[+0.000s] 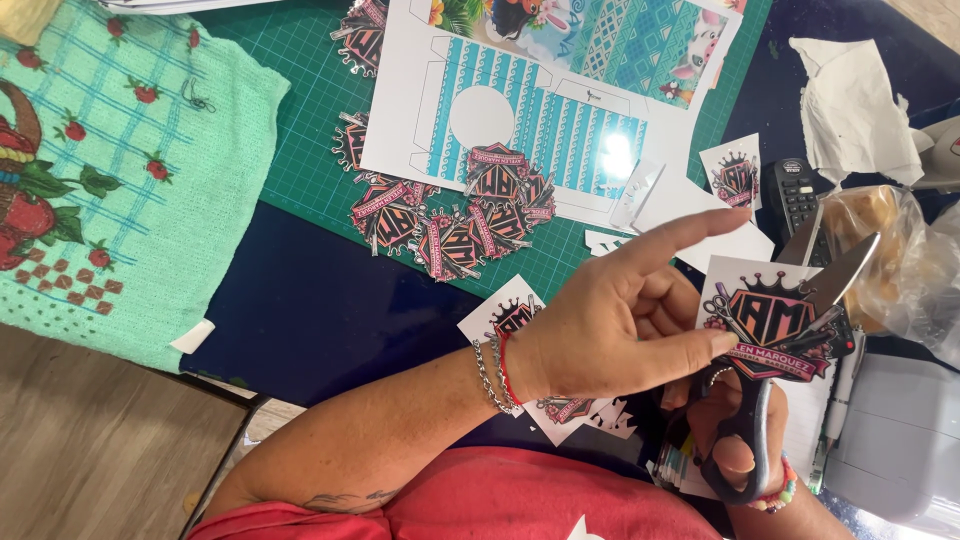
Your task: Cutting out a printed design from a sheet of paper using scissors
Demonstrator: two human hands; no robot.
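- The printed logo sticker sheet, white-edged with a crowned black, pink and orange emblem, sits in front of you at the right, held up over the dark blue tabletop.
- Your left hand pinches that sheet at its left edge: the thumb presses its face, the index finger points out straight, and the other fingers curl behind it.
- Your right hand is below, its fingers through the dark handles of the scissors; the blades stand open and cross the sheet's right side, tips pointing up and right.
- A chain bracelet and a red cord circle your left wrist; a beaded bracelet circles the right.
- Under your hands lie more cut stickers and white paper scraps.
- Further up, a pile of cut-out emblem stickers rests on the green cutting mat, partly overlapping a printed blue-and-white box template sheet.
- One uncut sticker square lies near a black cordless phone.
- A crumpled white paper and a clear plastic bag lie at the right.
- A green embroidered cloth covers the left, over a wooden surface.
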